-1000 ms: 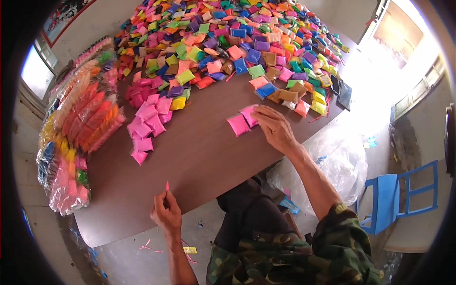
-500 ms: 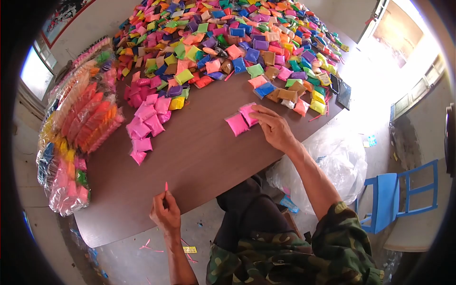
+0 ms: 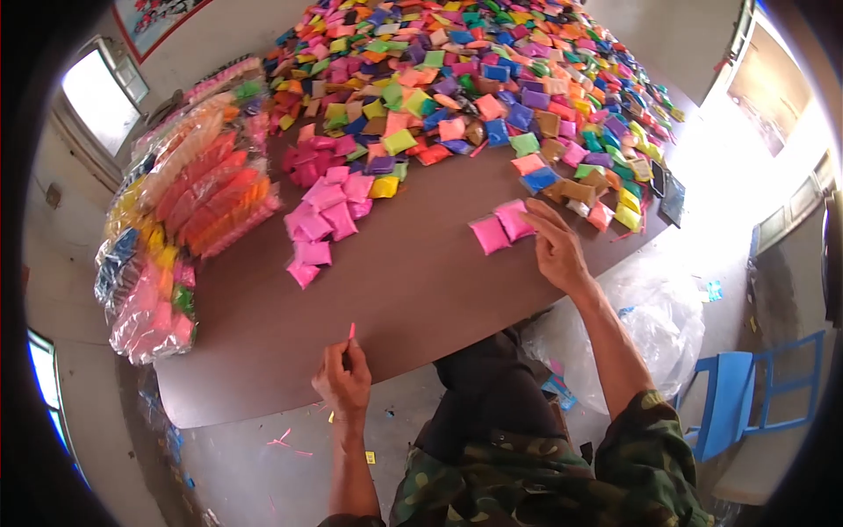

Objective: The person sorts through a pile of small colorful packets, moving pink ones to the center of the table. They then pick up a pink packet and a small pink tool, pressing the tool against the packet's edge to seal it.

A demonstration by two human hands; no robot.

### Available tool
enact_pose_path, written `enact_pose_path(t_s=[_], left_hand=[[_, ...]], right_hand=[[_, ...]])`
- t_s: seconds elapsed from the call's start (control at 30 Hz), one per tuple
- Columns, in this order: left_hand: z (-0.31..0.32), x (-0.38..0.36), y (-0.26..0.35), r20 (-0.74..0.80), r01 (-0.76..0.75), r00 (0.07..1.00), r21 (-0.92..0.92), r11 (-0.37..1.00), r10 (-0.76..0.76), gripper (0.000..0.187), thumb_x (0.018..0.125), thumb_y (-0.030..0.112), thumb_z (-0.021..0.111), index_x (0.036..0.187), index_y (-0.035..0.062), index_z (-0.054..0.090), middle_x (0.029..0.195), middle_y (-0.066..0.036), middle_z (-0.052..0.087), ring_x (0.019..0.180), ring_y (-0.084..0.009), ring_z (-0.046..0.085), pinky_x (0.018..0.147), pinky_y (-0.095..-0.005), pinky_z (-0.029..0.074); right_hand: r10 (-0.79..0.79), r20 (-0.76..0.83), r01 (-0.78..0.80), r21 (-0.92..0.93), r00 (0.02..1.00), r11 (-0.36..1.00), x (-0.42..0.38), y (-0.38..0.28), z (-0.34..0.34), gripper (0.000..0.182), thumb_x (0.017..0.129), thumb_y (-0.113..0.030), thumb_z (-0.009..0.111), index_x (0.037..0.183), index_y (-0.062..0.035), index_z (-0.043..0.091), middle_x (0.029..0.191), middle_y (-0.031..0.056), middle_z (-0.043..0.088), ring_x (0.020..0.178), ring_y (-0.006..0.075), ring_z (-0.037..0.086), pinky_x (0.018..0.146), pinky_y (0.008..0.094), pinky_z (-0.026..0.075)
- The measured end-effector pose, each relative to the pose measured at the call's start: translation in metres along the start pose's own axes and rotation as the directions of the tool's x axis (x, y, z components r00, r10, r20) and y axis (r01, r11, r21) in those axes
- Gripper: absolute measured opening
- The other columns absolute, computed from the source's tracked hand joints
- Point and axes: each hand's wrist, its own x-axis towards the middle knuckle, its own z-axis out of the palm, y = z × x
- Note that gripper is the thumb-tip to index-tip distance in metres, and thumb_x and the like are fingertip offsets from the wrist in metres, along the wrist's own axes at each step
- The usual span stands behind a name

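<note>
the left hand (image 3: 342,378) is at the near edge of the tabletop (image 3: 395,303), its grip pinched on a thin pink strip (image 3: 353,331) that points up between thumb and finger. the right hand (image 3: 559,250) reaches over the tabletop, fingertips at the right pink packet (image 3: 515,219); whether its grip has closed on it, i cannot tell. the left pink packet (image 3: 489,234) lies beside that one, their edges meeting.

to the left is a loose cluster of pink packets (image 3: 327,213). behind spreads a big heap of packets (image 3: 457,83) in many colours, a dark flat device (image 3: 673,200) at its right side. clear bags of packets (image 3: 198,198) line the left side of the tabletop.

a yellow slip (image 3: 370,458) on the floor (image 3: 263,474) has marks too small to read, and the print on a blue packet (image 3: 560,389) near the crumpled clear bag (image 3: 650,329) is too blurred to make out. a blue chair (image 3: 727,404) is at the right.
</note>
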Motion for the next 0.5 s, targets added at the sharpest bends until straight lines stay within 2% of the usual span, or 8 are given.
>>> enact_pose_path(t_s=[0.13,0.17,0.27,0.3,0.4,0.5], left_hand=[[-0.001,0.002,0.005,-0.004,-0.004,1.000,0.000,1.000,0.004,0.011,0.098,0.011,0.081,0.093,0.0079,0.071,0.074,-0.008,0.070,0.060,-0.0259,0.069,0.056,-0.0387,0.053],[-0.001,0.002,0.005,-0.005,-0.008,1.000,0.003,1.000,0.008,0.011,0.098,0.011,0.080,0.093,0.0079,0.071,0.074,-0.008,0.071,0.060,-0.0261,0.070,0.056,-0.0386,0.053],[-0.002,0.004,0.006,0.012,-0.031,0.999,0.023,0.999,0.030,0.010,0.097,0.010,0.080,0.093,0.0080,0.071,0.076,-0.008,0.071,0.061,-0.0272,0.070,0.055,-0.0383,0.053],[-0.002,0.004,0.006,0.023,-0.040,0.999,0.032,0.999,0.039,0.010,0.097,0.009,0.080,0.093,0.0080,0.071,0.076,-0.008,0.071,0.061,-0.0277,0.070,0.055,-0.0382,0.053],[-0.005,0.005,0.008,0.039,-0.041,0.998,-0.002,0.999,0.041,0.009,0.100,0.009,0.078,0.095,0.0040,0.071,0.074,-0.012,0.070,0.059,-0.0262,0.068,0.057,-0.0379,0.052],[-0.008,0.007,0.012,0.022,-0.032,0.999,-0.043,0.999,0.032,0.010,0.101,0.008,0.076,0.095,0.0041,0.070,0.073,-0.012,0.068,0.059,-0.0252,0.066,0.056,-0.0372,0.051]], right_hand=[[-0.038,-0.137,0.025,-0.100,0.990,0.995,-0.001,-0.009,-0.008,0.044,0.094,0.013,0.056,0.129,-0.0040,0.077,0.146,0.0195,0.070,0.135,0.0382,0.070,0.109,0.0421,0.058],[-0.048,-0.218,0.026,-0.103,0.975,0.994,-0.001,-0.010,-0.007,0.041,0.093,0.013,0.057,0.125,-0.0019,0.078,0.140,0.0193,0.073,0.130,0.0376,0.072,0.107,0.0417,0.059],[-0.097,-0.270,0.063,-0.132,0.958,0.989,-0.002,-0.029,-0.002,0.038,0.092,0.012,0.059,0.122,-0.0006,0.078,0.135,0.0188,0.075,0.125,0.0369,0.074,0.105,0.0408,0.059],[-0.183,-0.257,0.137,-0.186,0.949,0.973,0.002,-0.039,0.004,0.035,0.091,0.011,0.061,0.120,-0.0002,0.079,0.130,0.0186,0.077,0.120,0.0369,0.075,0.103,0.0406,0.060],[-0.179,-0.132,0.171,-0.069,0.975,0.983,0.014,-0.084,0.031,0.032,0.091,0.008,0.066,0.119,-0.0030,0.079,0.127,0.0164,0.077,0.117,0.0354,0.076,0.100,0.0426,0.062],[-0.122,0.027,0.118,0.126,0.992,0.985,0.025,-0.114,0.075,0.028,0.092,0.003,0.071,0.117,-0.0059,0.080,0.126,0.0129,0.078,0.115,0.0331,0.076,0.097,0.0445,0.063]])
